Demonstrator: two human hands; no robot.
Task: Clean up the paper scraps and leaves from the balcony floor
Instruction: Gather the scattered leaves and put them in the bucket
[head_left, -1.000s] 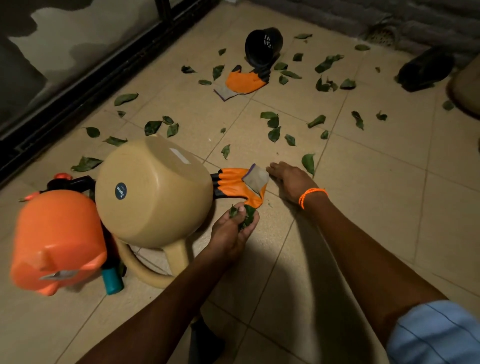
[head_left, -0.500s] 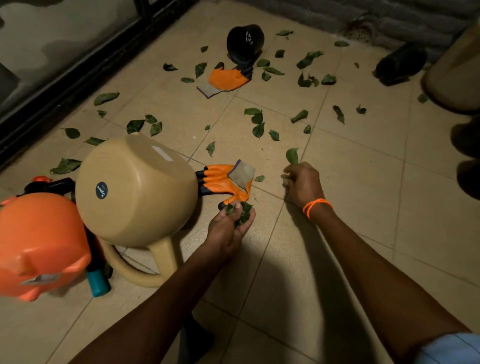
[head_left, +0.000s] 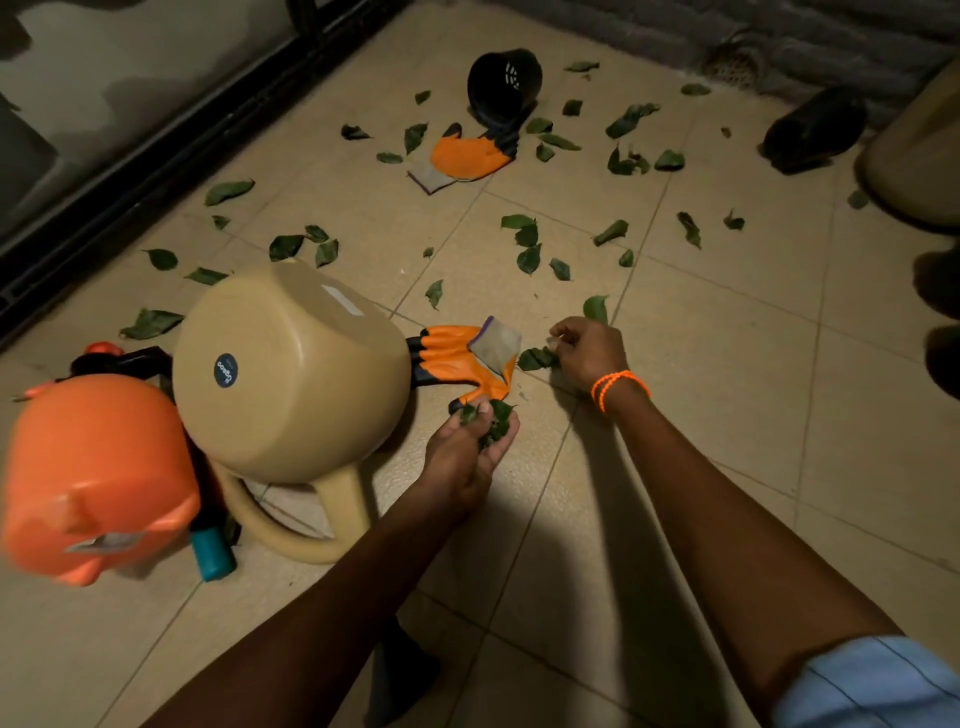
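Green leaves lie scattered over the tiled balcony floor (head_left: 727, 415), with a cluster (head_left: 527, 244) in the middle and more further back. My left hand (head_left: 470, 447) is cupped palm up around a bunch of gathered leaves (head_left: 491, 418). My right hand (head_left: 589, 351), with an orange band at the wrist, pinches a leaf (head_left: 535, 358) beside the near glove. Another leaf (head_left: 596, 307) sticks up just behind its fingers. No paper scraps are visible.
A tipped beige watering can (head_left: 291, 374) and an orange sprayer (head_left: 93, 478) lie at the left. Orange gloves lie near (head_left: 457, 361) and far (head_left: 467, 156). A black pot (head_left: 504, 83) lies on its side behind. The sliding door track (head_left: 156, 156) borders the left; dark objects (head_left: 815, 135) stand at the right.
My right hand drew back from the floor, picked a leaf and now pinches one beside the glove. The left hand has kept its bunch, staying in place.
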